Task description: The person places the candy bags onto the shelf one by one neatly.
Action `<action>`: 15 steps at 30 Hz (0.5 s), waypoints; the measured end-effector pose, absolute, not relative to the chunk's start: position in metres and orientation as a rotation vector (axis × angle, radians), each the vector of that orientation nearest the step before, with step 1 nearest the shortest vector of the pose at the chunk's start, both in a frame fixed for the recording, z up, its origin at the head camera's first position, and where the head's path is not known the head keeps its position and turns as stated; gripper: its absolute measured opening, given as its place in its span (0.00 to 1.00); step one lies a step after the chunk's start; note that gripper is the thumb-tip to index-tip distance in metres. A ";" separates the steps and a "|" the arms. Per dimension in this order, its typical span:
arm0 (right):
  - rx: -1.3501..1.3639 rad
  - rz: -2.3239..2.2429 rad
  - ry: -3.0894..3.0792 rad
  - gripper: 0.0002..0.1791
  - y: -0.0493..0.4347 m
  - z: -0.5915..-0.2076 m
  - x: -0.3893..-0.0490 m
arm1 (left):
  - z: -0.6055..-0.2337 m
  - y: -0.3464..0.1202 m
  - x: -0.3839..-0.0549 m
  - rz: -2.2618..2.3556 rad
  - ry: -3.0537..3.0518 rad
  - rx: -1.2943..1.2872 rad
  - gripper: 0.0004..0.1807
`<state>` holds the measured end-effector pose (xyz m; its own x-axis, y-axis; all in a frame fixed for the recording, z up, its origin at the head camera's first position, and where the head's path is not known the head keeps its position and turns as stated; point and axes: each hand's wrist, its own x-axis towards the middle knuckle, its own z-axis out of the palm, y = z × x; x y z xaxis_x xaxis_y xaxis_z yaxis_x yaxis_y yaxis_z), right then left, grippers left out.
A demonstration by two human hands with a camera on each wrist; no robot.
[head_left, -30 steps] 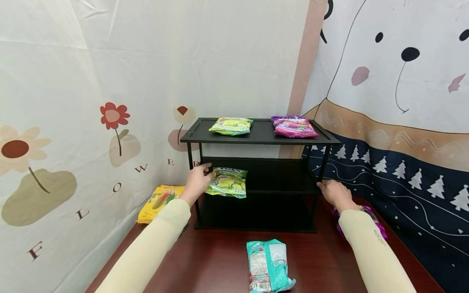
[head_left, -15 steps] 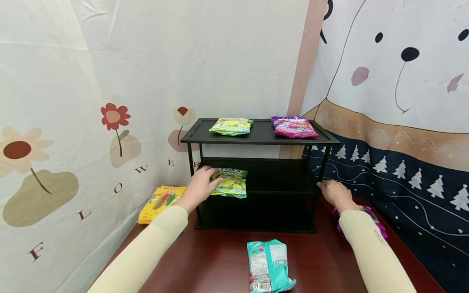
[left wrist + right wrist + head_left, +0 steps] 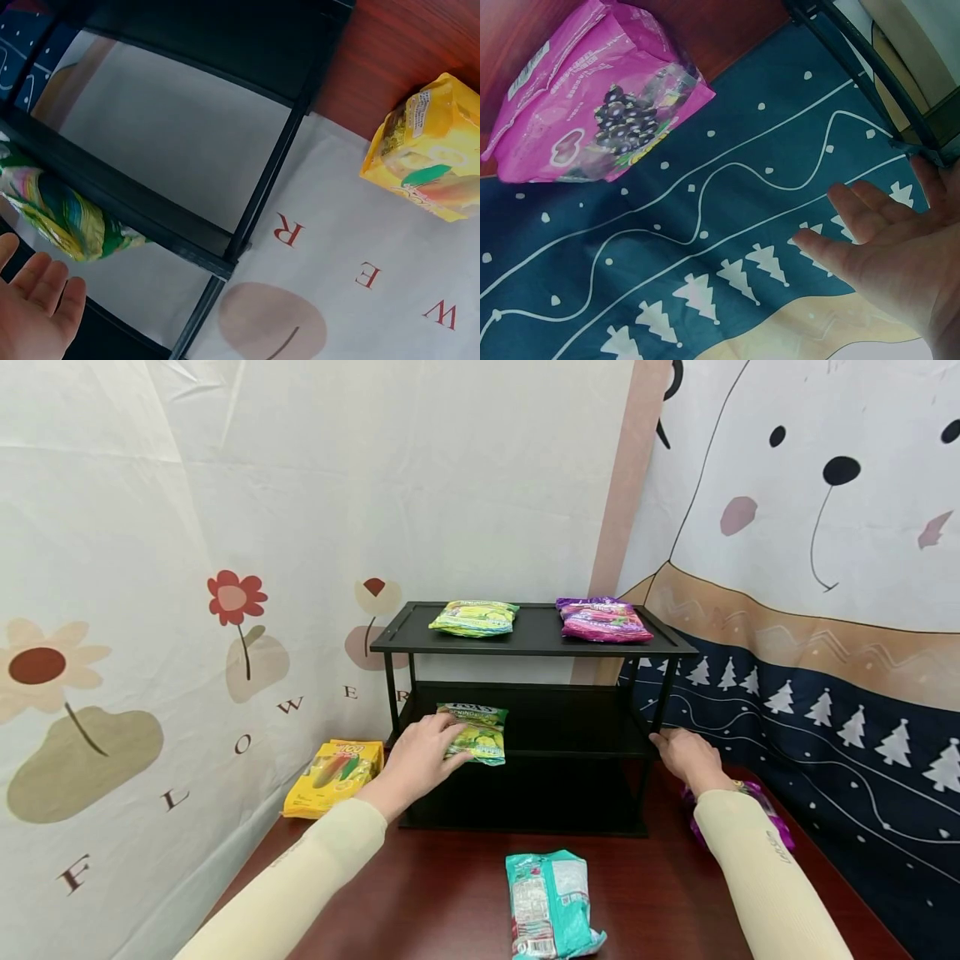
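Observation:
My left hand [image 3: 423,756] is at the left end of a green and yellow candy bag [image 3: 483,732] on the middle tier of a black shelf rack [image 3: 558,718]. Its fingers overlap the bag in the head view. In the left wrist view those fingers are loosely extended, just beside the bag [image 3: 67,217]. My right hand [image 3: 686,756] holds the right end of the middle tier, thumb over the edge. From the right wrist, one fingertip meets the rack's corner [image 3: 922,142] while the other fingers stretch out; the thumb is hidden there.
On the top tier lie a yellow-green bag [image 3: 474,618] and a purple-pink bag [image 3: 603,620]. A teal bag [image 3: 551,902] lies on the table [image 3: 442,893] in front. A yellow bag [image 3: 330,781] is left of the rack; a purple grape bag [image 3: 615,105] is to the right.
My left hand has moved right from the rack's left post along the green bag, loosening its fingers and covering the bag's left end. The right hand and the other bags have stayed put.

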<state>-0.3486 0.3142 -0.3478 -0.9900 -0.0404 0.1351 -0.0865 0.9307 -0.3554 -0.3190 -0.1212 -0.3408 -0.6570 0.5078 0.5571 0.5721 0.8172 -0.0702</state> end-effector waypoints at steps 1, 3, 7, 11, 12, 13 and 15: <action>0.096 0.553 -2.965 0.26 0.314 -0.348 -0.349 | -0.343 -0.121 -0.318 -0.130 -2.418 -0.803 0.26; 0.089 0.549 -2.972 0.26 0.314 -0.347 -0.349 | -0.346 -0.121 -0.317 -0.100 -2.403 -0.818 0.27; 0.079 0.536 -2.988 0.29 0.313 -0.347 -0.349 | -0.352 -0.122 -0.314 -0.065 -2.363 -0.842 0.27; 0.077 0.534 -2.992 0.29 0.313 -0.347 -0.349 | -0.358 -0.121 -0.312 -0.041 -2.297 -0.874 0.27; 0.078 0.534 -2.990 0.29 0.313 -0.347 -0.348 | -0.360 -0.121 -0.312 -0.036 -2.276 -0.886 0.27; 0.082 0.538 -2.986 0.29 0.313 -0.347 -0.348 | -0.361 -0.120 -0.312 -0.025 -2.256 -0.896 0.26; 0.090 0.543 -2.977 0.28 0.314 -0.348 -0.348 | -0.364 -0.120 -0.312 -0.002 -2.219 -0.915 0.25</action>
<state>-0.3483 0.3137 -0.3476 -0.9917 -0.0378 0.1226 -0.0787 0.9342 -0.3480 -0.3115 -0.1196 -0.3637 -0.4854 0.6116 0.6248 0.6129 0.7476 -0.2558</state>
